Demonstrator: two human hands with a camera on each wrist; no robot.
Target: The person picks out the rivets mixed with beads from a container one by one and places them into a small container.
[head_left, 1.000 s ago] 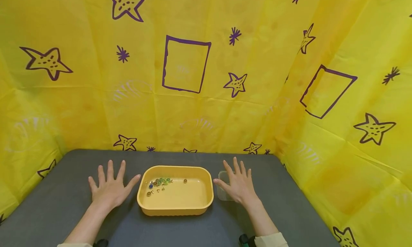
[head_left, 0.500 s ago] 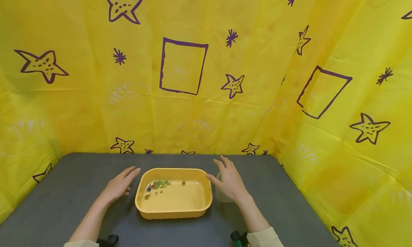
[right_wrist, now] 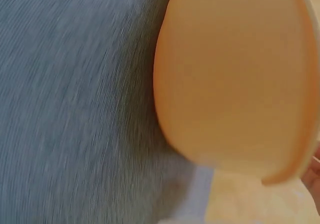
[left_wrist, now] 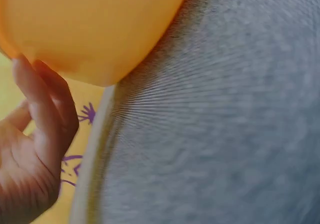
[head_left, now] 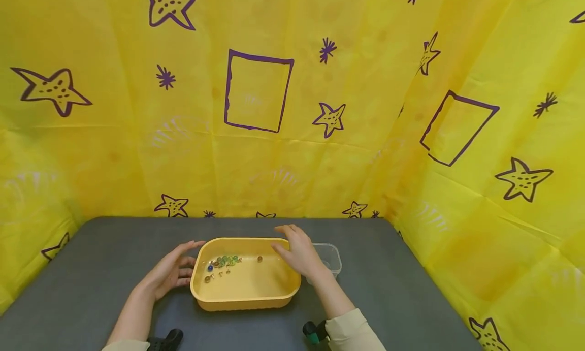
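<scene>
A yellow plastic tub [head_left: 247, 304] stands on the grey table. Toward its left side lie several glass marbles [head_left: 225, 261], green, brown and one blue, among small gold-coloured pieces [head_left: 221, 274]; a single brown marble [head_left: 260, 258] lies farther right. My left hand [head_left: 168, 272] is at the tub's left wall, fingers loosely bent, and in the left wrist view its fingertips meet the tub wall [left_wrist: 100, 29]. Over the right rim hovers my right hand [head_left: 299, 253], fingers relaxed, thumb above the inside. The right wrist view is mostly filled by the tub's outer wall [right_wrist: 225, 84].
A small clear plastic container [head_left: 335, 259] stands just right of the tub, partly hidden behind my right hand and wrist. Yellow cloth [head_left: 256, 178] with purple drawings hangs behind and at both sides of the table [head_left: 375, 269].
Both hands were spread flat beside the tub. The left has turned inward and come to the tub's left wall; the right has moved left over its right rim, uncovering the clear container.
</scene>
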